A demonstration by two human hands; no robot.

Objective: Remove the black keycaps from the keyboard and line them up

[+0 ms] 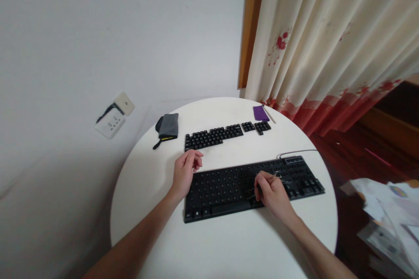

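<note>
A black keyboard (225,183) lies across the front of the round white table (203,248). Most of its left and middle part shows bare key stems; some keys remain along the bottom row and at the right. My right hand (271,192) is closed over the keyboard, right of its middle, on a wire keycap puller (278,176) whose thin metal loops stick out, slightly blurred. My left hand (188,168) is curled by the keyboard's upper left corner, just below the loose keycaps (212,137) set out in rows. Anything inside its fingers is hidden.
A grey pouch (169,126) lies at the back left. At the back right are a purple cloth (260,113) and a thin white stick (270,114). The keyboard cable (297,151) runs off the right edge. Wall sockets (111,122) and a curtain (304,43) stand beyond.
</note>
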